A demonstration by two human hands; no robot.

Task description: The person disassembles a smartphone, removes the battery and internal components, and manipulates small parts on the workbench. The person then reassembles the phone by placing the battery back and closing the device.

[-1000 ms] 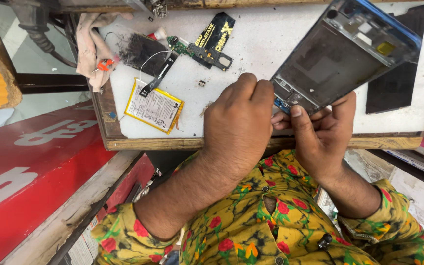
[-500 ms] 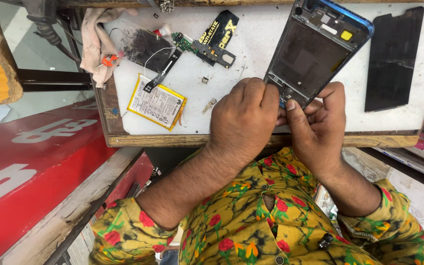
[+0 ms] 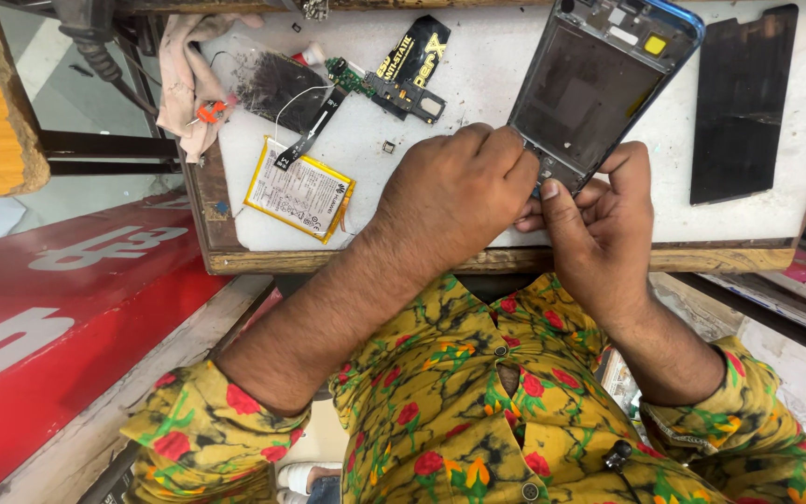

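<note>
**Head view: phone frame open, both hands at its bottom edge**

Head camera looks down on a white bench top (image 3: 478, 140) with a wooden front edge. Person in a yellow floral shirt (image 3: 478, 411) sits at it.

Hands:
- Left hand (image 3: 454, 191) is curled over the lower end of the phone frame (image 3: 599, 89), fingers closed on that edge. What sits under the fingertips is hidden, so cannot tell if a small part or tool is pinched there.
- Right hand (image 3: 599, 233) grips the same corner from below, thumb pressed up against the frame's bottom edge. Clamped on the frame.

Frame: blue-rimmed, tilted, lower end lifted in the hands, upper end toward the far side of the bench. Inside faces up and looks mostly stripped.

Already out and lying on the bench:
- battery (image 3: 300, 191), yellow-edged, left of the hands
- circuit board (image 3: 394, 89) with a ribbon cable (image 3: 310, 131) running toward the battery
- dark panel (image 3: 743, 103), flat, right of the frame
- cracked dark piece (image 3: 272, 84) beside a cloth (image 3: 188, 84) at the left corner

Judgement: teardown looks well advanced, with battery, board and panel off. Work left seems confined to the frame's bottom edge. Nothing shows reassembly.
</note>
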